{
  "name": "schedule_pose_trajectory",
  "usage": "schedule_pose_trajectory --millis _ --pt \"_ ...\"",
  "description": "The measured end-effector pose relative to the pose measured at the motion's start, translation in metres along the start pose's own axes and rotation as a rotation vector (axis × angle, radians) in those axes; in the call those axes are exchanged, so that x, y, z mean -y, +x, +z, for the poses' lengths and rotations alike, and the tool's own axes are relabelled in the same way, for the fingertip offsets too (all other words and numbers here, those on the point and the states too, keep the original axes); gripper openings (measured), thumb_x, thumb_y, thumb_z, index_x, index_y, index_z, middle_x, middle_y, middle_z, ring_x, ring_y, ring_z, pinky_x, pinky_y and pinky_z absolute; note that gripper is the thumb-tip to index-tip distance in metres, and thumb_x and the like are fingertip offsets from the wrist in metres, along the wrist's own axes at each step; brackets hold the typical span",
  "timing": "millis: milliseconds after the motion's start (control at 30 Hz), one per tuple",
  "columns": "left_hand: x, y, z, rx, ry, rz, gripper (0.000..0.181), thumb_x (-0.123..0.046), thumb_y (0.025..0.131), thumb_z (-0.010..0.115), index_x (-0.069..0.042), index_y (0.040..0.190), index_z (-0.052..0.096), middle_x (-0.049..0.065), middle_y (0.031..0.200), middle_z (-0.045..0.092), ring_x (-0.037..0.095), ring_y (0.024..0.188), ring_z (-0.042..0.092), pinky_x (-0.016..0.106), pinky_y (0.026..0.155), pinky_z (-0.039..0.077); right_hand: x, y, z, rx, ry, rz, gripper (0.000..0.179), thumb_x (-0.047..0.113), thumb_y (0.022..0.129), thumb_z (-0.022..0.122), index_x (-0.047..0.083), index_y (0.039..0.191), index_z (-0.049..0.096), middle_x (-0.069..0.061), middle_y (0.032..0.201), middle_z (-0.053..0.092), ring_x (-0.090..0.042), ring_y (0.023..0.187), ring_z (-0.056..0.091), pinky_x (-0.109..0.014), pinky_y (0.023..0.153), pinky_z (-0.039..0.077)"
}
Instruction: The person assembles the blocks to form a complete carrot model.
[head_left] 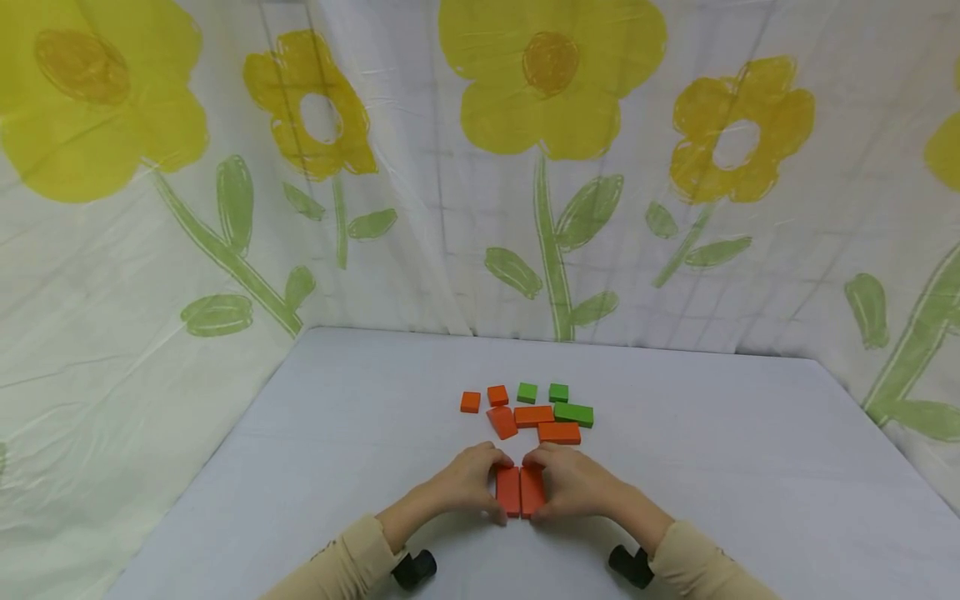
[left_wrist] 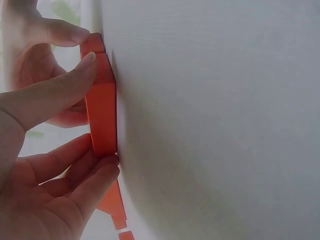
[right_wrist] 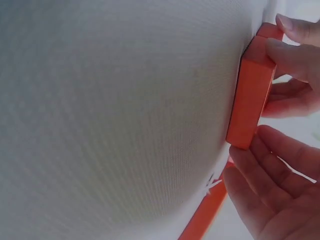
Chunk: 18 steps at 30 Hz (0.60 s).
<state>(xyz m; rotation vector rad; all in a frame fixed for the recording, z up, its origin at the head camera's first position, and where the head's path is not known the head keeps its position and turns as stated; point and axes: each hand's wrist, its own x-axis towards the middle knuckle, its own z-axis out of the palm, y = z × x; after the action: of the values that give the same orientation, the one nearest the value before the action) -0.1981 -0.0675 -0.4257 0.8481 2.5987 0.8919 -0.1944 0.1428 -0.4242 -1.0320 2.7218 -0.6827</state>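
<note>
Two red rectangular blocks lie side by side on the table before me, long sides facing each other. My left hand (head_left: 468, 483) holds the left red block (head_left: 507, 492) by its ends, thumb at the near end and fingers at the far one. The right red block (head_left: 532, 493) is gripped the same way by my right hand (head_left: 581, 483). In the left wrist view, the left block (left_wrist: 102, 120) stands in front of the other one. From the right wrist, the right block (right_wrist: 249, 97) shows between thumb and fingertips.
Beyond the hands lie more blocks: small orange cubes (head_left: 470, 402), green cubes (head_left: 527, 393), a green bar (head_left: 573, 415), orange bars (head_left: 534, 417) and a tilted orange piece (head_left: 502, 422). A flower-printed curtain (head_left: 420, 250) hangs behind the white table (head_left: 735, 467).
</note>
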Motion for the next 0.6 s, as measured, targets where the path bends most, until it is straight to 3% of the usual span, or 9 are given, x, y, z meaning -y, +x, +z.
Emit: schedule_pose_trajectory --millis 200,267,400,467,533,600 --pt "-0.004 -0.003 -0.002 0.005 0.008 -0.003 0.057 -0.014 0.064 0.091 0.0 0.113 0.066 -0.001 0.095 0.058 0.011 0.088 0.052 0.026 0.082 0.046 0.002 0.002 -0.003 -0.006 0.019 0.032 0.056 0.026 0.069 0.087 0.003 0.114 0.064 0.0 0.103 0.063 -0.015 0.091 0.056 -0.035 0.083 0.052" --pt "-0.004 -0.003 -0.002 0.006 0.01 -0.003 0.057 -0.014 0.064 0.091 0.001 0.113 0.066 -0.001 0.095 0.058 0.012 0.088 0.052 0.026 0.082 0.046 -0.001 0.004 -0.007 -0.061 0.08 0.085 0.051 0.025 0.073 0.084 0.002 0.114 0.064 -0.002 0.103 0.064 -0.018 0.093 0.058 -0.037 0.081 0.052" --pt "-0.004 -0.003 -0.004 0.003 0.004 0.005 0.056 -0.013 0.065 0.09 0.003 0.113 0.065 0.002 0.097 0.058 0.013 0.089 0.052 0.028 0.083 0.047 -0.017 0.012 -0.014 -0.332 0.156 0.311 0.025 0.018 0.084 0.074 0.0 0.099 0.066 -0.004 0.09 0.065 -0.02 0.082 0.06 -0.036 0.072 0.051" --pt "-0.003 -0.003 -0.004 -0.001 0.017 0.027 0.055 -0.015 0.067 0.089 0.003 0.112 0.065 0.002 0.096 0.059 0.013 0.089 0.052 0.027 0.082 0.048 -0.026 0.015 -0.017 -0.413 0.132 0.463 0.02 0.017 0.088 0.069 -0.002 0.092 0.063 -0.007 0.081 0.063 -0.021 0.073 0.058 -0.035 0.065 0.05" --pt "-0.003 -0.004 -0.004 -0.002 0.02 0.036 0.055 -0.015 0.066 0.089 0.003 0.112 0.065 0.002 0.097 0.059 0.012 0.089 0.053 0.027 0.081 0.048 -0.033 0.017 -0.018 -0.39 0.073 0.592 0.027 0.02 0.09 0.066 -0.006 0.093 0.059 -0.012 0.08 0.062 -0.023 0.07 0.056 -0.036 0.062 0.048" --pt "-0.004 -0.004 -0.003 0.002 0.016 0.025 0.055 -0.016 0.066 0.09 0.002 0.112 0.066 0.002 0.097 0.06 0.012 0.089 0.053 0.027 0.081 0.048 -0.036 0.019 -0.017 -0.302 0.031 0.674 0.04 0.027 0.091 0.065 -0.012 0.099 0.056 -0.017 0.081 0.06 -0.025 0.068 0.055 -0.037 0.061 0.048"
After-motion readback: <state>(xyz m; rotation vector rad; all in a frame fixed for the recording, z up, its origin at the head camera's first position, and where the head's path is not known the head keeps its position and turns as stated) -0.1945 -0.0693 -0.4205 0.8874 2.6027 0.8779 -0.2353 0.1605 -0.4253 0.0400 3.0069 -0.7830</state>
